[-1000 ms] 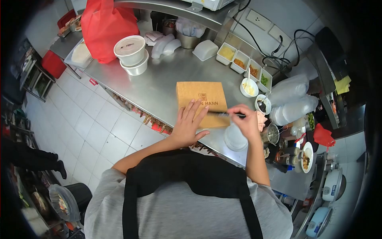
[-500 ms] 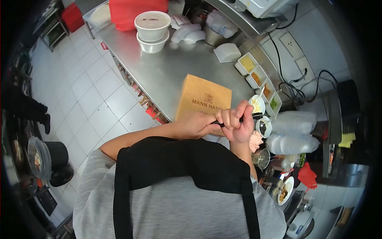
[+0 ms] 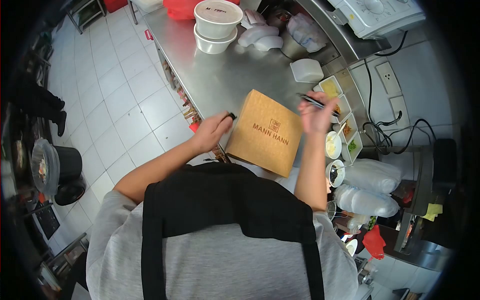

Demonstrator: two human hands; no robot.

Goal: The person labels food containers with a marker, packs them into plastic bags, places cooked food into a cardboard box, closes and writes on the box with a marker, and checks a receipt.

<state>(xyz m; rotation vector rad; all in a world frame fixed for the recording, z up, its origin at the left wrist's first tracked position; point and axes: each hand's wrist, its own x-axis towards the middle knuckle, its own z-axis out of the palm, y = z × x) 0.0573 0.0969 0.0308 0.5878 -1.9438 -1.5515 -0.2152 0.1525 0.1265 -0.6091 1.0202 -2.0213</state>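
A brown cardboard box printed "MANN HANN" lies closed and angled on the steel counter, near its front edge. Just left of the box, my left hand pinches a small black cap. My right hand, slightly blurred, holds a black pen above the box's right side, close to the topping trays. Neither hand touches the box.
Two stacked white tubs stand at the back left of the counter. Topping trays and small bowls line the right side, beside stacked plastic lids. A person's dark legs show at far left.
My hands were together on the black pen and have moved apart, the left with the cap, the right with the pen. Earlier, my left hand lay flat on the box. The view has turned.
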